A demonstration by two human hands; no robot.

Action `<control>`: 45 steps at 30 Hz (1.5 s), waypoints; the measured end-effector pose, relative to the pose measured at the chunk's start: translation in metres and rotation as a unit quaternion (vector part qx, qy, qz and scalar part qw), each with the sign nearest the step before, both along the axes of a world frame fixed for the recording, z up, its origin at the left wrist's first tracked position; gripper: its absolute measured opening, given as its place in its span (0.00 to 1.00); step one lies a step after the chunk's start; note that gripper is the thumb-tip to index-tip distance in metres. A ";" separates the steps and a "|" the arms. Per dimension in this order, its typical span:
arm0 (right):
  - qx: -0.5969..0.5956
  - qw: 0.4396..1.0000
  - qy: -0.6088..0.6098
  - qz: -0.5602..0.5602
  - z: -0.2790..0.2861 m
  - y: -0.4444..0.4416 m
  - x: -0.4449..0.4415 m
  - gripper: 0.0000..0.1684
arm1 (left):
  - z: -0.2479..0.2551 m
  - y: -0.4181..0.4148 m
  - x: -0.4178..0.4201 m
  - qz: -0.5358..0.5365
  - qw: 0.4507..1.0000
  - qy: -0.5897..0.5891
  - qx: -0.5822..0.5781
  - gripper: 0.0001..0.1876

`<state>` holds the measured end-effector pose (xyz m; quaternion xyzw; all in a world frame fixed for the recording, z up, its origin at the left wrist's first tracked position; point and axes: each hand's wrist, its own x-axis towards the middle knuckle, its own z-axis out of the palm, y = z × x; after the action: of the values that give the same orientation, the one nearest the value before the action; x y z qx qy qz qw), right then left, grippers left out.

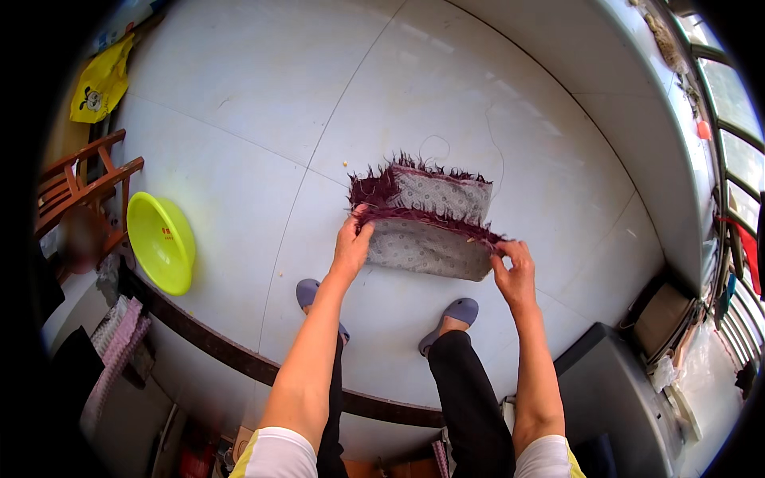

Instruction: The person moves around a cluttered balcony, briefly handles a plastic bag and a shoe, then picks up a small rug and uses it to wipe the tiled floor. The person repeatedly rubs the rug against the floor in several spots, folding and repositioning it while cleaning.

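Note:
A shaggy dark-red mat (433, 248) with a grey dotted backing is folded over itself above the pale tiled floor, its backing facing up. My left hand (354, 239) pinches the left end of its furry edge between thumb and fingers. At the right end of that same edge, my right hand (515, 266) grips the corner. Another part of the mat, with a ragged pile fringe, lies beyond the held edge. Whether the near part touches the floor I cannot tell.
A yellow-green plastic basin (161, 244) stands at the left beside a brown wooden chair (89, 185). A yellow bag (103, 80) hangs above them. Loose threads lie on the floor tiles (239, 179) beyond the mat. A grey cabinet (621, 394) is at lower right.

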<state>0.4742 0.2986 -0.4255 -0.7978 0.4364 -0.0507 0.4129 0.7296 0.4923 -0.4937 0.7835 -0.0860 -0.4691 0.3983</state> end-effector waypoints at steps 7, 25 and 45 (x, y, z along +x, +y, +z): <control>-0.020 0.988 -0.069 -0.134 -0.060 -0.021 0.050 0.11 | -0.008 -0.018 0.013 0.013 0.996 -0.052 0.073 0.14; -0.048 0.918 -0.027 -0.393 -0.111 0.033 0.077 0.27 | -0.033 -0.016 0.016 -0.106 0.946 -0.304 -0.033 0.33; 0.013 0.965 -0.095 -0.243 -0.058 -0.057 0.198 0.21 | 0.027 -0.058 0.140 0.104 0.983 -0.012 -0.150 0.24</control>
<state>0.6725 0.2417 -0.4835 -0.6540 0.5766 -0.2198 0.4377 0.8696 0.4344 -0.4664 0.7252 -0.0783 -0.3969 0.5572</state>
